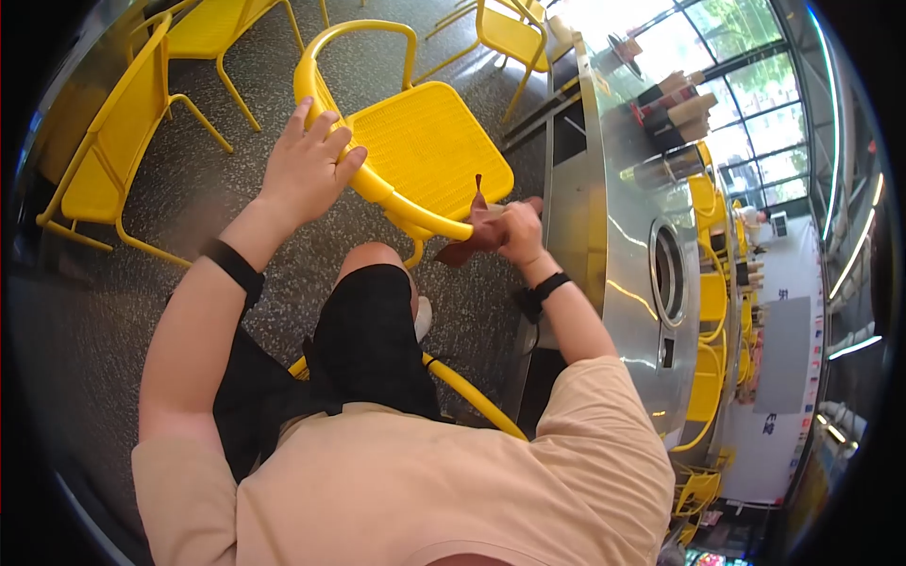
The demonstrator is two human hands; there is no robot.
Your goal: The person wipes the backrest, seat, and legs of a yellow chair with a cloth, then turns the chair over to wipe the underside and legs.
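Note:
A yellow metal chair (429, 141) with a woven-look seat stands in front of me. My left hand (307, 162) grips the curved tube of its frame, with the fingers bent over the top. Against the frame's end nearer the counter, my right hand (520, 232) is closed around a reddish-brown cloth (483, 234). Part of the cloth hangs below the tube and one corner sticks up. The cloth touches the yellow tube and hides a short stretch of it. Both wrists wear black bands.
A stainless steel counter (613, 283) with a round inset ring (668, 274) runs along my right. More yellow chairs (123, 141) stand at the left and at the back. Boxes with wrapped items (672, 106) sit on the counter. The floor (255, 113) is dark and speckled.

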